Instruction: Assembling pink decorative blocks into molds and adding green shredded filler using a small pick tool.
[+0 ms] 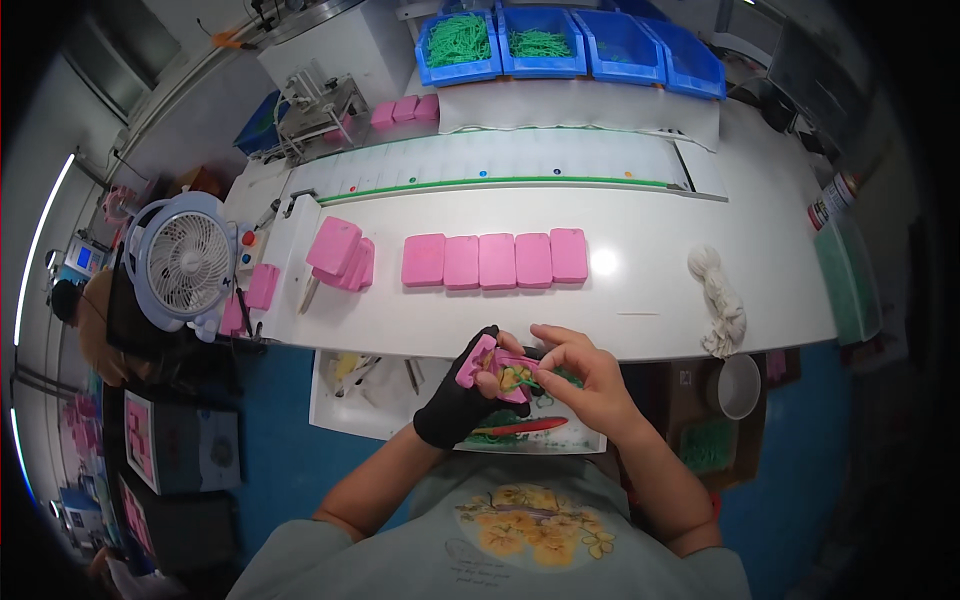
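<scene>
On the near side of the row of five pink blocks (497,262), an opened pink block (470,370) is gripped by the gloved left hand (458,396); the fingertips of the bare right hand (588,376) are brought close together at its green and yellow contents (514,378), though whether anything is pinched cannot be told. Pink blocks are stacked left of the row (335,247); blue bins (545,68) are ranged beyond it.

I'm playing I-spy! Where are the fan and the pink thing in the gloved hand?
Fan (189,257): head view, middle of its round grille.
Pink thing (474,364): head view, its left part.
</scene>
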`<state>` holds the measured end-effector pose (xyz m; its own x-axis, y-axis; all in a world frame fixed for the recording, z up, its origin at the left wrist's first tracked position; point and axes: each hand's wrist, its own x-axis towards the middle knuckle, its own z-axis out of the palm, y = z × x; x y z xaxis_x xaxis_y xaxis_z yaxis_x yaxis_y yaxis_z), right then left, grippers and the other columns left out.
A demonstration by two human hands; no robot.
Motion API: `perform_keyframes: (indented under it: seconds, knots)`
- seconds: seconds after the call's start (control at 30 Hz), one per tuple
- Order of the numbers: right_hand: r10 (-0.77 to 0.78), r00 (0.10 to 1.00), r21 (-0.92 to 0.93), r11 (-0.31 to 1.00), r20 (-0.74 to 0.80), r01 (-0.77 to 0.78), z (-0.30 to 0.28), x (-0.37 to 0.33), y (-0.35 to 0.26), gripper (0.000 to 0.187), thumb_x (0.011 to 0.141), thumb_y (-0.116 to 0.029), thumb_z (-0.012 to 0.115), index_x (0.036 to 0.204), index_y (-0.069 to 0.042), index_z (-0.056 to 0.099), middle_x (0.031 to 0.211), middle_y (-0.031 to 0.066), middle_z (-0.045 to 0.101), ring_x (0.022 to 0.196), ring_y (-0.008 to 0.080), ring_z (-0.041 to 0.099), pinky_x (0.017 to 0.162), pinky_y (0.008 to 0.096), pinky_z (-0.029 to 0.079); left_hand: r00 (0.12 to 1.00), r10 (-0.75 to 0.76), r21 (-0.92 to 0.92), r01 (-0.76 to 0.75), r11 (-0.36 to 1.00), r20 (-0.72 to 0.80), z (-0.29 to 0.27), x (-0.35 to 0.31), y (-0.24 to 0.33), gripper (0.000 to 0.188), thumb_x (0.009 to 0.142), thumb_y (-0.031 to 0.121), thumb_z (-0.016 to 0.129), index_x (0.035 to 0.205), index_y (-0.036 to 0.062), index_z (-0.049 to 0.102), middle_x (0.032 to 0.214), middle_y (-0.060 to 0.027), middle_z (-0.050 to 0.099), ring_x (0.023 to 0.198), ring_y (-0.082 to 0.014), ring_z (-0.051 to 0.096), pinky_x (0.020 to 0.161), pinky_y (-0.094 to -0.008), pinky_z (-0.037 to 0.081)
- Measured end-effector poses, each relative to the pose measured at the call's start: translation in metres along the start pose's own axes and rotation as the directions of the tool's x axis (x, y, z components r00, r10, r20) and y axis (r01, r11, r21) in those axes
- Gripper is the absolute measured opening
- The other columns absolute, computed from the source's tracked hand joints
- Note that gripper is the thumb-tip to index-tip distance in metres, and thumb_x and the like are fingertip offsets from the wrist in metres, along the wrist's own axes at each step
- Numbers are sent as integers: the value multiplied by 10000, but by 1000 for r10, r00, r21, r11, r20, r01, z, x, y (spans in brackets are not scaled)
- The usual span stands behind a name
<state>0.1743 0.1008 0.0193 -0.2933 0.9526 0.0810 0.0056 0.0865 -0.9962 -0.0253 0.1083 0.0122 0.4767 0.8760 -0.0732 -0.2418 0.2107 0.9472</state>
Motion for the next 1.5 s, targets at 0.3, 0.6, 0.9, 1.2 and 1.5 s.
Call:
perform_keyframes:
  seconds: [0.3,0.6,0.9,1.2,1.5]
  knots:
    - [-271,960,-449,851,68,272,-8,12,-38,124,846,-72,631,917,-16,545,1201,199,543,1127,322,525,887,380,466,998,-6,-23,4,1000,-64,9,-3,7,860,653,764,605,1091,41,449,999,-56,574,928,-119,591,801,-261,490]
    - [122,972,176,981,-203,-86,30,0,-10,215,836,-65,688,944,-44,503,829,22,614,735,47,559,547,191,415,967,149,-61,-165,984,-208,13,12,-4,729,812,680,562,1117,32,427,1052,-85,541,962,-140,552,834,-278,463]
    - [141,964,211,973,-227,-93,43,-7,-6,204,868,-64,661,980,-44,491,862,12,568,759,46,526,687,191,430,948,77,-210,-147,967,-308,18,16,-7,620,885,632,493,1127,65,425,1068,-75,514,990,-132,525,863,-289,446]
    - [-115,929,-292,956,-351,8,34,-1,-29,132,890,-106,636,822,-12,572,642,62,537,537,123,494,483,284,385,947,172,26,-171,985,-273,18,18,-13,623,889,656,446,1079,63,443,983,-45,529,922,-122,546,832,-285,448]
    - [-560,806,-710,647,-193,279,32,-2,-29,100,783,-33,681,814,-51,588,700,89,545,583,252,560,497,355,441,903,300,226,-238,945,-306,23,18,-10,537,953,571,405,1026,42,460,934,-24,462,844,-88,451,744,-259,416]
